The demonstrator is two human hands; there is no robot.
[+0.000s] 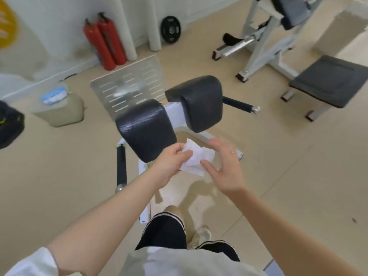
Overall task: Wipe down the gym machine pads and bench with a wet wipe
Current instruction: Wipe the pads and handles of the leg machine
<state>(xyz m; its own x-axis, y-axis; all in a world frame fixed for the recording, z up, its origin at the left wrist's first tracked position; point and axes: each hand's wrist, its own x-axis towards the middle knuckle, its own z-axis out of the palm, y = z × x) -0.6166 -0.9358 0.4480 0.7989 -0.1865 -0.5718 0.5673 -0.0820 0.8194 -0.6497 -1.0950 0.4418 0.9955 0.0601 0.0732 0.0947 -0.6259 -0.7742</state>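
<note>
Standing over the machine, the person pinches a crumpled wet wipe (196, 158) in the left hand (171, 162), just off the near edge of the left pad (144, 129). The right hand (225, 166) spreads loose fingers, its thumb touching the wipe. Bare floor (278, 156) opens rightward toward the bench (330, 80). The right pad (199, 100) sits beyond; blur smears the footplate (127, 86).

White wet wipe (196, 159); black weave-textured pads (145, 129); 2 red extinguishers (105, 42); beige floor (278, 166)
</note>
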